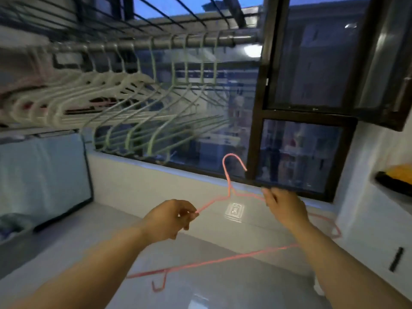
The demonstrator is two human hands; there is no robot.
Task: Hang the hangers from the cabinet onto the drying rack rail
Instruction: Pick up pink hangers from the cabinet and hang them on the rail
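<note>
Nearest the camera, the thin bottom bar of the pink hanger (230,193) runs crosswise under both forearms, with a small hook bent down from it near its left end. Above it, the left grip (176,217) pinches the left shoulder wire between fingertips and thumb, and the right grip (284,207) is curled over the right shoulder, so the long axis lies left to right between them. Its slim, smooth, coated hook (231,155) stands upright, its open end to the right. Beyond, a pale sill (178,172) runs under the dark-framed window. The move turns on height: the round grey metal rail (178,41) lies well above and up-left of the hook, nearer the left grip, and already carries chunky white hangers (66,94) and thin green hangers (156,134)
</note>
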